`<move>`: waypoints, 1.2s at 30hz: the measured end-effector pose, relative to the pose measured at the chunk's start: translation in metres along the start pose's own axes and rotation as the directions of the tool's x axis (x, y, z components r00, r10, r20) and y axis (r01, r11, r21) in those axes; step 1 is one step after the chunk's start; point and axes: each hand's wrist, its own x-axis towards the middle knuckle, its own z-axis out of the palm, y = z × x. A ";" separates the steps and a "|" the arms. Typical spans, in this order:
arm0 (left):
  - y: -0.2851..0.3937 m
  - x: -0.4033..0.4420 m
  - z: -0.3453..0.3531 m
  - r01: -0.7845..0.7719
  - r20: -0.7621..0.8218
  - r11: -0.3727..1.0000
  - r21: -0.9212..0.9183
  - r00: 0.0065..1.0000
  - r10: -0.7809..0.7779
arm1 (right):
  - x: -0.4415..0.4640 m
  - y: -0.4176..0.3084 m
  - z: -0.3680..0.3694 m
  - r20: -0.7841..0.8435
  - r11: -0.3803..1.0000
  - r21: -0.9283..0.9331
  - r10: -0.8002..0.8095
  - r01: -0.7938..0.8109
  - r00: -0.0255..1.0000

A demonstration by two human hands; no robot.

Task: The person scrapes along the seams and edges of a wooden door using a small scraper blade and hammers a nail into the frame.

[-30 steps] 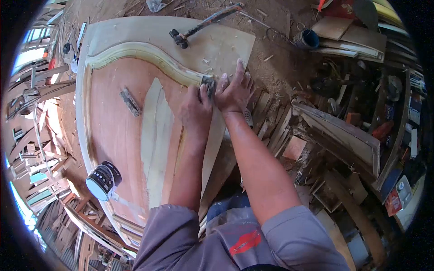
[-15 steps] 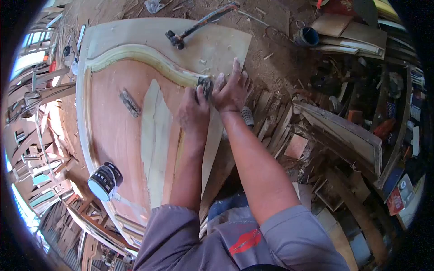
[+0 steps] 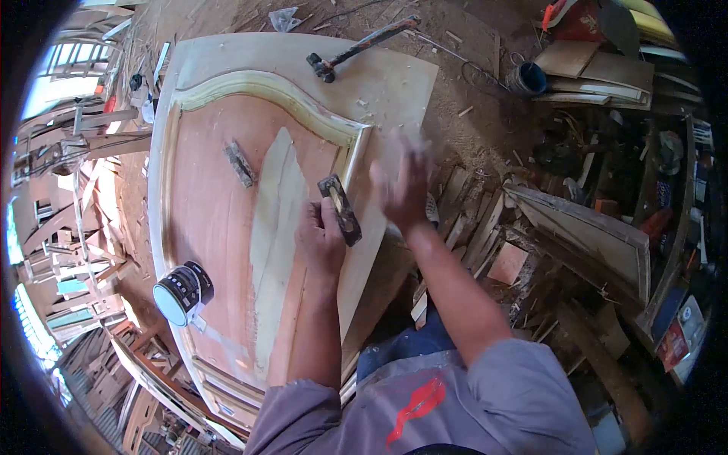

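My left hand (image 3: 322,241) grips a dark, flat rectangular scraper (image 3: 340,210) with yellowish paste smeared on its face. It is held above the right part of a wooden panel (image 3: 216,201). My right hand (image 3: 403,182), blurred by motion, is lifted to the right of the scraper with its fingers stretched out and nothing visible in them. Along the panel's top runs a curved moulding (image 3: 262,85) with yellowish paste on it; its corner lies between and beyond my hands. A second, grey-smeared flat piece (image 3: 240,163) lies on the panel.
A hammer (image 3: 356,51) lies on the panel's far edge. A black paint can (image 3: 183,294) with a pale blue end sits at the panel's left. On the right are a small bucket (image 3: 528,78), a framed board (image 3: 584,235) and wood scraps on the dirt floor.
My left hand has drawn the scraper back from the moulding's corner, towards me. My right hand has left the scraper and moved right. The view has shifted slightly.
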 end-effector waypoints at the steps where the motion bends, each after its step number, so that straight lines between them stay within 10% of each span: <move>1: 0.006 -0.001 -0.003 -0.003 0.013 0.995 0.095 1.000 0.002 | -0.016 -0.016 -0.018 0.136 0.982 0.180 -0.086 0.061 0.987; 5: 0.015 -0.006 -0.013 -0.054 0.199 0.989 0.135 0.980 0.026 | -0.073 -0.089 -0.040 0.446 0.827 0.477 0.064 -0.298 0.893; 9: 0.006 0.000 -0.039 -0.036 0.372 0.994 0.099 0.928 -0.003 | -0.087 -0.088 -0.002 0.159 0.910 0.368 0.142 -0.192 0.977; 12: -0.037 -0.012 -0.047 -0.500 0.229 0.807 0.314 0.865 0.447 | -0.073 -0.075 0.011 0.071 0.982 0.085 0.161 -0.167 0.984; 17: -0.104 -0.037 -0.045 -0.496 0.325 0.654 0.571 0.869 0.374 | -0.057 -0.063 0.044 -0.090 0.940 -0.259 0.206 -0.223 0.974; 36: -0.110 -0.034 -0.044 -0.451 0.384 0.715 0.534 0.883 0.270 | -0.029 -0.058 0.055 -0.095 0.908 -0.275 0.302 -0.316 0.949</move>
